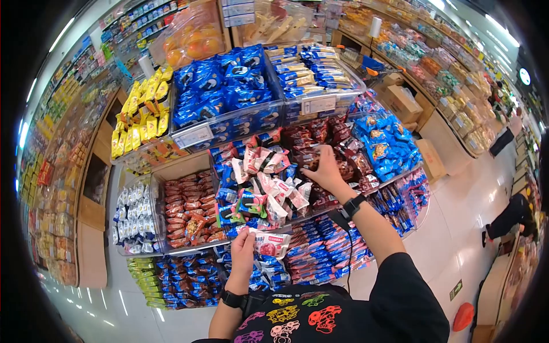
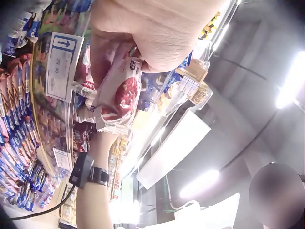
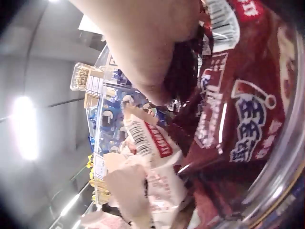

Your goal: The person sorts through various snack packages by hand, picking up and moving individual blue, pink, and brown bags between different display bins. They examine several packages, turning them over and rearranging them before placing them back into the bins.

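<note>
My left hand (image 1: 243,252) pinches a white snack packet (image 1: 270,244) with a pink-red picture, in front of the bins. In the left wrist view the packet (image 2: 123,98) hangs from between thumb and fingers. My right hand (image 1: 327,171) reaches into a bin of dark red packets (image 1: 304,137), its thumb spread toward the left. In the right wrist view the hand (image 3: 143,43) is right against a dark red packet (image 3: 238,109) with white lettering; its fingertips are hidden, and I cannot tell whether they grip one. White and pink packets (image 1: 274,191) lie heaped in the neighbouring bin.
Blue packets (image 1: 229,86) fill a raised bin behind, with yellow packets (image 1: 146,114) to its left. Bright blue packets (image 1: 384,143) lie at the right. Clear bin walls and a price card (image 1: 193,135) stand between tiers. A black cable (image 1: 350,257) hangs from my right wrist.
</note>
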Demonstrator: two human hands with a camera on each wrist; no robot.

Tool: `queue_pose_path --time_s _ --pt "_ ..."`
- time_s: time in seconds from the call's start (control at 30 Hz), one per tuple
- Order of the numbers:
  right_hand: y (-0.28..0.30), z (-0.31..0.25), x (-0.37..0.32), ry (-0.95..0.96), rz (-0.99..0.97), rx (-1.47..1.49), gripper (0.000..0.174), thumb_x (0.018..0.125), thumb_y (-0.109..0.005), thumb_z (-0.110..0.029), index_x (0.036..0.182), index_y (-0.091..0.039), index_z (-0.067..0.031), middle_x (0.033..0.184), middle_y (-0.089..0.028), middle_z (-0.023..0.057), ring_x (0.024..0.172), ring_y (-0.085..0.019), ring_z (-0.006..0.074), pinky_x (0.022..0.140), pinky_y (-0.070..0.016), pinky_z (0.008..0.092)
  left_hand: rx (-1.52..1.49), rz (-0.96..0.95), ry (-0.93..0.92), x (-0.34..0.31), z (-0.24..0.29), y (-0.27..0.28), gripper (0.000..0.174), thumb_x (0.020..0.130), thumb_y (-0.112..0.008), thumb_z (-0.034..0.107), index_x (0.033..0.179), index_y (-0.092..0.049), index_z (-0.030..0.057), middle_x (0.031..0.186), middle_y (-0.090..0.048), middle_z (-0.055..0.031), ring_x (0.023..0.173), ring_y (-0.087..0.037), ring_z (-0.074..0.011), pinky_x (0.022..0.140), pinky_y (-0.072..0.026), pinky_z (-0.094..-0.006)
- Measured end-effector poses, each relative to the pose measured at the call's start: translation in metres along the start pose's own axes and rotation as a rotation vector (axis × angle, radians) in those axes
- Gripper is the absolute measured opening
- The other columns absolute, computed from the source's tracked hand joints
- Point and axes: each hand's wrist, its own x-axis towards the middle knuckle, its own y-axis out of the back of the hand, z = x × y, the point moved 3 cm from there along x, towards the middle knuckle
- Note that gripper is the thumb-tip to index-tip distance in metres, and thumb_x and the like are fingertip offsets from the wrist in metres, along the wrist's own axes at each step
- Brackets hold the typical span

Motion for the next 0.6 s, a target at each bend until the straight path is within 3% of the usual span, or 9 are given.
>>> queue_pose_path --time_s 0.1,0.2,0.27,0.3,0.37,0.43,0.5,0.6 --pt "-0.003 -0.001 0.004 0.055 -0.071 -0.204 0.078 0.065 -0.083 -0.029 0.121 -0.039 0.0030 0.116 -0.040 0.0216 0.110 -0.041 0.0384 0.098 -0.0373 0.0434 -0.011 0.007 0.019 -0.003 0.003 -0.006 0.017 0.095 -0.054 0.013 0.080 -0.056 0.0071 0.063 -0.039 0.0104 0.054 -0.031 0.0007 0.048 -0.0222 -0.0189" --pt "0.022 -0.020 -0.001 0.065 -0.171 -0.302 0.090 0.061 -0.085 -0.027 0.134 -0.034 -0.0083 0.126 -0.038 0.0235 0.119 -0.037 0.0417 0.103 -0.0331 0.0488 0.020 -0.041 -0.011 -0.001 -0.003 -0.005 0.017 0.095 -0.054 0.013 0.080 -0.056 0.0071 0.064 -0.038 0.0105 0.055 -0.031 0.0008 0.048 -0.0217 -0.0191" --pt "0.052 -0.034 -0.004 0.056 -0.196 -0.361 0.092 0.059 -0.085 -0.027 0.136 -0.037 -0.0162 0.136 -0.034 0.0285 0.124 -0.036 0.0439 0.104 -0.0334 0.0480 0.027 -0.038 -0.022 -0.001 -0.002 -0.004 0.016 0.095 -0.054 0.012 0.080 -0.056 0.0070 0.064 -0.038 0.0106 0.055 -0.030 0.0008 0.048 -0.0217 -0.0191" --pt "0.068 -0.029 -0.007 0.048 -0.185 -0.366 0.089 0.058 -0.083 -0.023 0.135 -0.040 -0.0171 0.134 -0.038 0.0280 0.123 -0.039 0.0430 0.105 -0.0332 0.0482 0.029 -0.033 -0.010 -0.001 0.001 -0.004 0.016 0.095 -0.054 0.012 0.081 -0.057 0.0069 0.065 -0.039 0.0106 0.056 -0.031 0.0008 0.049 -0.0219 -0.0192" --pt "0.096 -0.005 -0.006 0.000 -0.196 -0.451 0.080 0.060 -0.074 -0.009 0.134 -0.044 -0.0160 0.129 -0.049 0.0189 0.122 -0.042 0.0401 0.104 -0.0364 0.0454 0.028 -0.022 0.006 -0.001 -0.002 0.000 0.015 0.095 -0.054 0.012 0.082 -0.057 0.0068 0.066 -0.040 0.0105 0.057 -0.032 0.0008 0.049 -0.0221 -0.0192" --pt "0.111 0.031 -0.014 -0.112 -0.342 -0.509 0.078 0.060 -0.071 -0.005 0.133 -0.047 -0.0208 0.130 -0.051 0.0115 0.122 -0.043 0.0379 0.103 -0.0370 0.0457 -0.057 -0.058 0.050 0.004 -0.013 0.007 0.012 0.095 -0.053 0.009 0.100 -0.061 0.0021 0.080 -0.056 0.0046 0.069 -0.050 -0.0026 0.062 -0.0411 -0.0192" --pt "0.108 0.051 -0.017 -0.146 -0.426 -0.547 0.078 0.060 -0.070 -0.004 0.133 -0.047 -0.0227 0.130 -0.051 0.0098 0.122 -0.043 0.0379 0.103 -0.0369 0.0466 -0.030 -0.107 0.019 0.006 -0.017 0.003 0.011 0.095 -0.053 0.009 0.097 -0.061 0.0026 0.080 -0.055 0.0050 0.070 -0.049 -0.0023 0.063 -0.0399 -0.0189" --pt "0.102 0.049 -0.023 -0.040 -0.518 -0.478 0.078 0.059 -0.070 -0.004 0.131 -0.049 -0.0249 0.136 -0.047 0.0083 0.124 -0.040 0.0400 0.103 -0.0369 0.0497 0.040 -0.154 0.019 -0.002 -0.005 -0.018 0.010 0.095 -0.053 0.010 0.090 -0.059 0.0040 0.080 -0.055 0.0058 0.071 -0.047 -0.0016 0.065 -0.0366 -0.0181"
